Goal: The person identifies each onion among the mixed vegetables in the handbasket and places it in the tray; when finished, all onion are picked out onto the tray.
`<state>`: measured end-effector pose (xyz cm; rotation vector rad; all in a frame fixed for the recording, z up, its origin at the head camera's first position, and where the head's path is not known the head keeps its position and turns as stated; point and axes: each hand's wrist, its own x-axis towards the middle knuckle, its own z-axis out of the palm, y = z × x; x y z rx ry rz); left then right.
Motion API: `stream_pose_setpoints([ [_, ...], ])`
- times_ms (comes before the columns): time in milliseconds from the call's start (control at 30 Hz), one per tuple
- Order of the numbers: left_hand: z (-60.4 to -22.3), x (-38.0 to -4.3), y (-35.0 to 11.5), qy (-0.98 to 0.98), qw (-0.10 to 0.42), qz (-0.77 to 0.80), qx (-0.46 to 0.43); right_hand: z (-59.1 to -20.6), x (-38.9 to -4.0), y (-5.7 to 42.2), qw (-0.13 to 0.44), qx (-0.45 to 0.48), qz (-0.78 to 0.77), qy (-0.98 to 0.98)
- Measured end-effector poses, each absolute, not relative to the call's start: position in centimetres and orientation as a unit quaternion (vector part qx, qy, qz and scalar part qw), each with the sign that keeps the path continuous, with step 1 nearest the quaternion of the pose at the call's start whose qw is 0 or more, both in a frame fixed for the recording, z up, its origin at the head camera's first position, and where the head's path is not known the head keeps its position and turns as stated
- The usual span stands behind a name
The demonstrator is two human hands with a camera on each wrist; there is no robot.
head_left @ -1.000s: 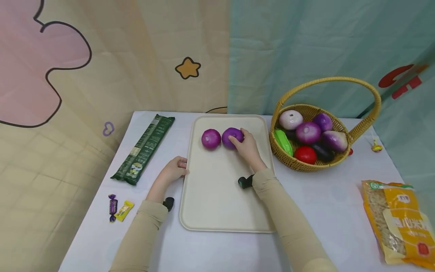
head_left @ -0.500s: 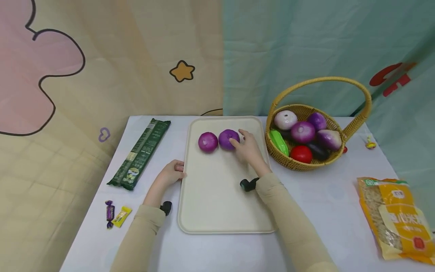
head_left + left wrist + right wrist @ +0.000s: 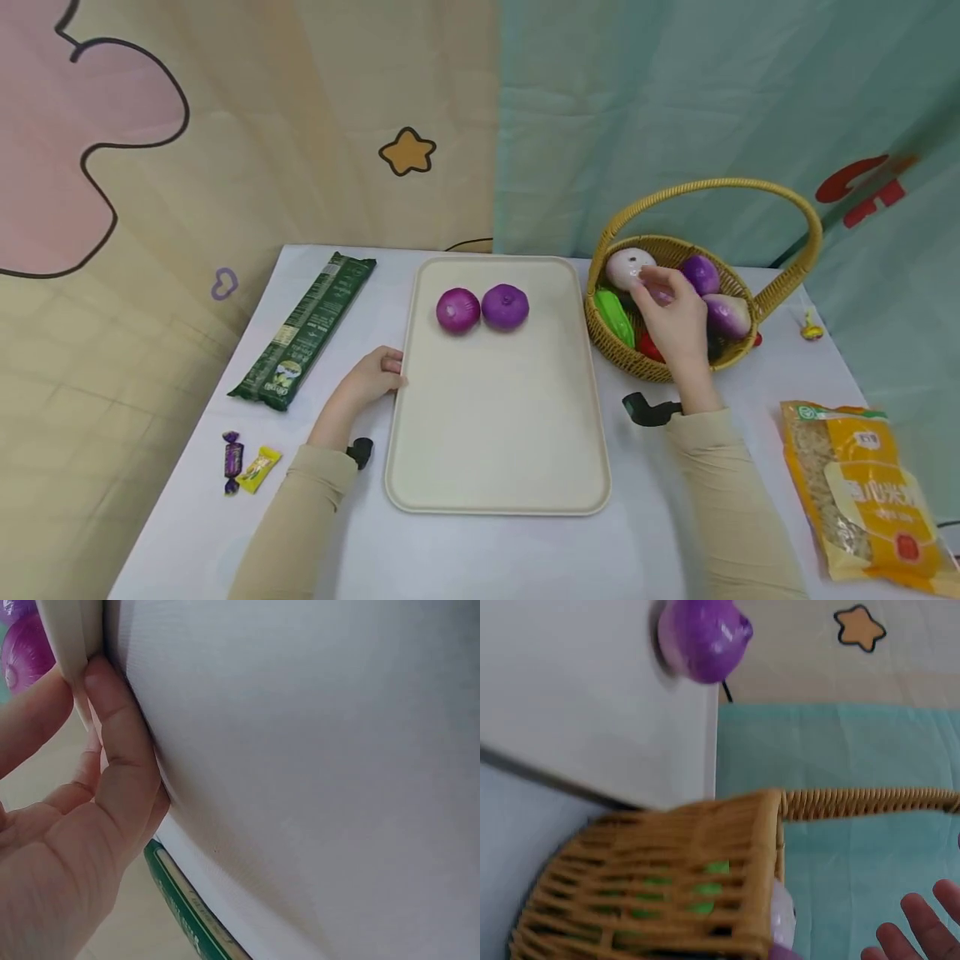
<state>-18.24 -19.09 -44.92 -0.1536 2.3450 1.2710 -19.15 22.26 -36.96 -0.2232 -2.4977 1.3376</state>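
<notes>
My left hand (image 3: 367,379) pinches the left rim of a cream tray (image 3: 498,425); the left wrist view shows thumb and finger on either side of the rim (image 3: 71,637). Two purple onions (image 3: 457,311) sit side by side near the tray's far end. Over the wicker basket (image 3: 626,360) is my right hand (image 3: 677,321), its fingers loosely spread and holding nothing. From above it overlaps the vegetables inside, with fingertips near a white onion (image 3: 626,265). A purple onion (image 3: 701,273) and a purple-and-white vegetable (image 3: 727,315) show beside the hand. It partly hides a red tomato (image 3: 649,347).
The basket's tall handle (image 3: 712,185) arches behind my right hand. Left of the tray lie a long green packet (image 3: 303,329) and two wrapped candies (image 3: 234,462). An orange grain bag (image 3: 870,492) lies at front right, and a small yellow item (image 3: 810,327) at the right edge.
My right hand has let go of the right-hand purple onion on the tray and moved right, over the basket. My left hand has stayed at the tray's rim.
</notes>
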Motion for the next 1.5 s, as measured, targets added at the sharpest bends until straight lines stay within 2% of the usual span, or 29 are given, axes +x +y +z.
stream_pose_setpoints([
  [267,-44.9,-18.2,-19.2,0.853,0.234,0.462,-0.059,-37.8,-20.1,25.7,0.137,-0.143,0.437,-0.877],
  [567,-45.1,-18.2,-19.1,0.838,0.237,0.487,-0.067,-40.1,-21.1,25.8,0.058,-0.137,0.39,-0.909],
  [933,-45.2,-18.4,-19.1,0.835,0.244,0.487,-0.077,-39.6,-20.3,25.0,0.089,-0.175,0.436,-0.878],
  [1067,-44.8,-18.5,-19.1,0.837,0.243,0.485,-0.069,-38.2,-19.1,23.5,0.085,-0.176,0.496,-0.846],
  [1233,-44.4,-18.6,-18.9,0.844,0.242,0.476,-0.052,-37.4,-18.4,20.0,0.063,-0.124,0.562,-0.815],
  [1500,-44.5,-18.4,-18.7,0.86,0.237,0.449,-0.057,-41.4,-20.0,13.8,0.015,-0.077,0.575,-0.814],
])
